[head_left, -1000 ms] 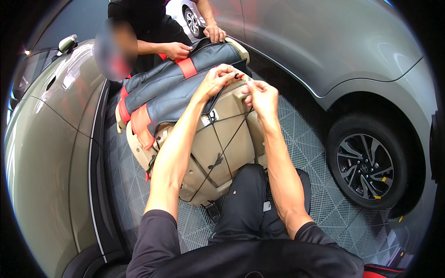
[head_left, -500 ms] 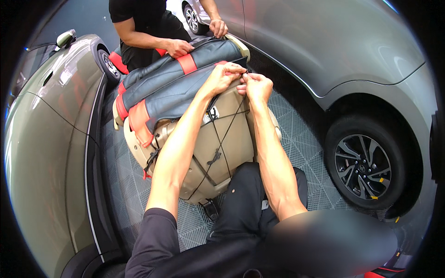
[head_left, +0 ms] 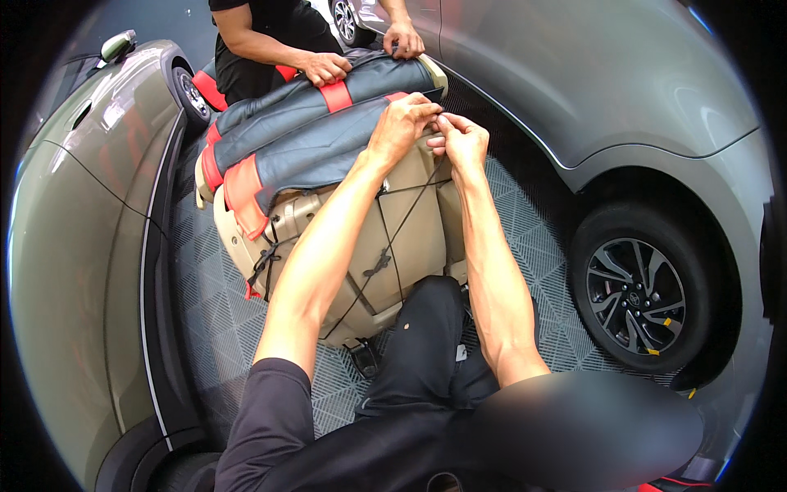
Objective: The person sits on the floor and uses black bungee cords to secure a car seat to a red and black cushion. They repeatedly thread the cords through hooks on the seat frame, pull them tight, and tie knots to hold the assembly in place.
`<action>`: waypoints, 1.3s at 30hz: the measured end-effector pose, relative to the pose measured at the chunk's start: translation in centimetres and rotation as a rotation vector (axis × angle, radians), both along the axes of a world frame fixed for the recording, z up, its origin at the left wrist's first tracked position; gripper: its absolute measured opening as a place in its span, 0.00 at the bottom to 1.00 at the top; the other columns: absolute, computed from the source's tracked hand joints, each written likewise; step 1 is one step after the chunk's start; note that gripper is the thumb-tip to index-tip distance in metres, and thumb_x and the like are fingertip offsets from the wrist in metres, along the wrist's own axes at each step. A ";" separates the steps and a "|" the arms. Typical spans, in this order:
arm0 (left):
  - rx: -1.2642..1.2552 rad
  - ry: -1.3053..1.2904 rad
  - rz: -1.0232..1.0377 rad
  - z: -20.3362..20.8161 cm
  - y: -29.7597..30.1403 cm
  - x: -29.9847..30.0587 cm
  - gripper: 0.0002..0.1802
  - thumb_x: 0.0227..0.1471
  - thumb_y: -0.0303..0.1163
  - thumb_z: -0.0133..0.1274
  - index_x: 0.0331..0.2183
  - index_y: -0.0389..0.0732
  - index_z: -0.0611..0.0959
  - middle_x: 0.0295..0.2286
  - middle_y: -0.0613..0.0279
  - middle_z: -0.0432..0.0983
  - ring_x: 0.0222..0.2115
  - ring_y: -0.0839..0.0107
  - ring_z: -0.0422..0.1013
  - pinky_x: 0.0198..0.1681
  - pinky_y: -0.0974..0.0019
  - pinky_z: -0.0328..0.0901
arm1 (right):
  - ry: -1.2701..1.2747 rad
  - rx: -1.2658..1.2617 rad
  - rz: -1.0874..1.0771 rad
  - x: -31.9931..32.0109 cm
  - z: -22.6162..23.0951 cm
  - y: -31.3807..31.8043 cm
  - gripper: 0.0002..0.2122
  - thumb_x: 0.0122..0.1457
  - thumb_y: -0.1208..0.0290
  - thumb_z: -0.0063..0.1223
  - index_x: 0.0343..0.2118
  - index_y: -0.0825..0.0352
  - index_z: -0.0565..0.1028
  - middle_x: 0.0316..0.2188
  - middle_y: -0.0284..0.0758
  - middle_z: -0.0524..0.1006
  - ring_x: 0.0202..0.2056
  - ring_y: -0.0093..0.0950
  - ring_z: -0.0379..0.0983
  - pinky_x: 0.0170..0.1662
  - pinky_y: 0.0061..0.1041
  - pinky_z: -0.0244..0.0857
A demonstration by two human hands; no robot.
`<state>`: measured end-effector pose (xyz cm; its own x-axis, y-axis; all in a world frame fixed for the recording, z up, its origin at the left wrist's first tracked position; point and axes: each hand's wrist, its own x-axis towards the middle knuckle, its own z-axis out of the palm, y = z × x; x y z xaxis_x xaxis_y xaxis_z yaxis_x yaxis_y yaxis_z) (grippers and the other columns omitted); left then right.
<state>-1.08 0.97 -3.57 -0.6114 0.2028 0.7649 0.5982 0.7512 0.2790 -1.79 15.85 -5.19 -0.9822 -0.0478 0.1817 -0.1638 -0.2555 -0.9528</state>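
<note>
A vehicle seat back lies between two cars, its beige plastic shell (head_left: 422,238) facing me. A dark blue-grey leather seat cover (head_left: 320,156) with red bands wraps its far side. Thin black cord crosses the shell, with a cord knot (head_left: 378,264) near the middle. At the cover's far right corner, my left hand (head_left: 403,127) is closed in a pinch, apparently on the cord's end. Right beside it, my right hand (head_left: 464,143) pinches the same cord, which runs taut down from the fingers. The exact grip points are partly hidden by my fingers.
Across the seat a person's hands (head_left: 326,69) grip the cover's far edge. A greenish-grey car (head_left: 82,246) stands close on the left, a grey car (head_left: 574,90) with its wheel (head_left: 635,295) on the right. A black strap buckle (head_left: 363,358) rests by my knee on the grey tile floor (head_left: 221,328).
The view has shifted slightly, so the seat sits a little higher. My hands stay together at the same corner, fingers slightly rearranged. The other person's hands remain on the cover.
</note>
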 end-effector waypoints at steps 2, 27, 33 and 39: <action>-0.054 -0.025 0.016 0.4 0.0 -0.2 0.10 0.53 0.27 0.64 0.39 0.38 0.90 0.38 0.57 0.84 0.41 0.57 0.80 0.43 0.59 0.75 | 0.006 0.008 0.012 0.0 -0.2 0.2 0.11 0.68 0.76 0.57 0.48 0.79 0.81 0.36 0.43 0.86 0.23 0.28 0.84 0.21 0.20 0.73; -0.394 -0.026 -0.028 4.0 -0.6 -2.6 0.09 0.51 0.33 0.64 0.35 0.42 0.89 0.33 0.59 0.82 0.34 0.53 0.81 0.37 0.54 0.74 | -0.122 0.005 0.132 -1.8 -0.1 1.8 0.13 0.69 0.72 0.58 0.51 0.74 0.79 0.38 0.41 0.85 0.29 0.31 0.87 0.22 0.20 0.73; -0.469 -0.015 0.043 4.1 0.1 -1.0 0.08 0.51 0.34 0.63 0.34 0.42 0.86 0.33 0.58 0.82 0.36 0.53 0.81 0.37 0.53 0.73 | -0.149 0.026 0.144 -1.6 0.2 1.8 0.13 0.70 0.71 0.57 0.52 0.73 0.79 0.40 0.39 0.85 0.31 0.31 0.87 0.25 0.21 0.76; -0.514 -0.029 0.180 5.9 2.4 -0.1 0.10 0.56 0.36 0.59 0.35 0.40 0.83 0.34 0.53 0.82 0.38 0.50 0.80 0.40 0.48 0.73 | -0.188 -0.183 0.387 -2.3 -0.3 3.8 0.18 0.69 0.57 0.60 0.49 0.69 0.80 0.44 0.35 0.84 0.41 0.29 0.85 0.37 0.23 0.80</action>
